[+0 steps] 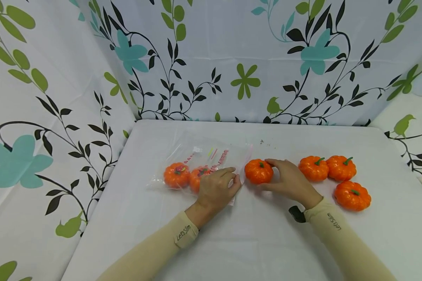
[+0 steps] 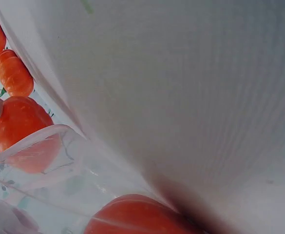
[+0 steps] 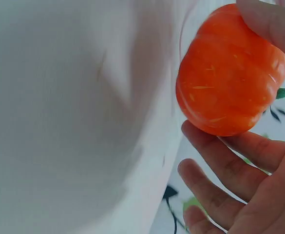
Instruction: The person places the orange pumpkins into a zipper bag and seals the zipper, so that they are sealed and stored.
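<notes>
My right hand (image 1: 292, 180) holds a small orange toy pumpkin (image 1: 258, 171) with a green stem, thumb on one side and fingers on the other. In the right wrist view the pumpkin (image 3: 227, 73) sits between the thumb and fingertips. The pumpkin is right at the mouth of a clear zip bag (image 1: 176, 154) lying on the table. My left hand (image 1: 215, 190) pinches the bag by its open edge. Inside the bag are two pumpkins, one (image 1: 177, 175) in plain view and another (image 1: 196, 179) partly hidden by the left hand. The left wrist view shows the bag's lip (image 2: 49, 130) before the held pumpkin.
Three more orange pumpkins lie to the right of the right hand: two side by side, a left one (image 1: 313, 169) and a right one (image 1: 341, 168), and one nearer (image 1: 353, 196). A white cloth covers the table (image 1: 253, 242). Leaf-patterned curtains (image 1: 211, 47) hang behind and at the sides.
</notes>
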Available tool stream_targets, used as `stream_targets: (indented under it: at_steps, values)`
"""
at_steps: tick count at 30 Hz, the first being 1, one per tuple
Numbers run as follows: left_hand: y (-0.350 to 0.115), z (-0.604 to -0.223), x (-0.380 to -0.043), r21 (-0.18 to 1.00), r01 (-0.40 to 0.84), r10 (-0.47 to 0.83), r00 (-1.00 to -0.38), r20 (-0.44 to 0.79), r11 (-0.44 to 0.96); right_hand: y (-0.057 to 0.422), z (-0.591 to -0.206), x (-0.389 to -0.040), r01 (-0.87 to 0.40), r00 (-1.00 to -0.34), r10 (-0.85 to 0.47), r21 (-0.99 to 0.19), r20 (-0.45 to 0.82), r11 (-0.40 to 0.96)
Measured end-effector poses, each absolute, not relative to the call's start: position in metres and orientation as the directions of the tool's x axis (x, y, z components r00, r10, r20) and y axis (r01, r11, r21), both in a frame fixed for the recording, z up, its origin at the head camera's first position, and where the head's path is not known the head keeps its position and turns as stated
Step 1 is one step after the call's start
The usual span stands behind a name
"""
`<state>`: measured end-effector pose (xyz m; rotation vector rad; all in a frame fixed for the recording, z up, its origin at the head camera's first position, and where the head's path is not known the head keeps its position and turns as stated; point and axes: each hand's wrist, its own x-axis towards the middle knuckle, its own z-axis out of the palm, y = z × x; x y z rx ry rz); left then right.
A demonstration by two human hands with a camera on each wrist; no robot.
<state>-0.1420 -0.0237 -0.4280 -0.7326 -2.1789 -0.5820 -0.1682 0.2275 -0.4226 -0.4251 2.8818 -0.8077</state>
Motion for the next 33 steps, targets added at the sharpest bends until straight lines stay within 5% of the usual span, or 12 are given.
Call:
stream_targets:
  at_steps: [11,33]
  values:
    - [-0.027,-0.425,-0.144,0.162,0.676,0.316,-0.525,0.790,0.719,0.187,-0.432,-0.173,-0.256,-0.935,-0.354,-0.667,-0.013,0.700]
    - [-0.033,-0.424,-0.149,0.226,0.701,0.257,-0.512,0.819,0.677,0.178,-0.432,-0.177,-0.276,-0.918,-0.395,-0.672,-0.026,0.687]
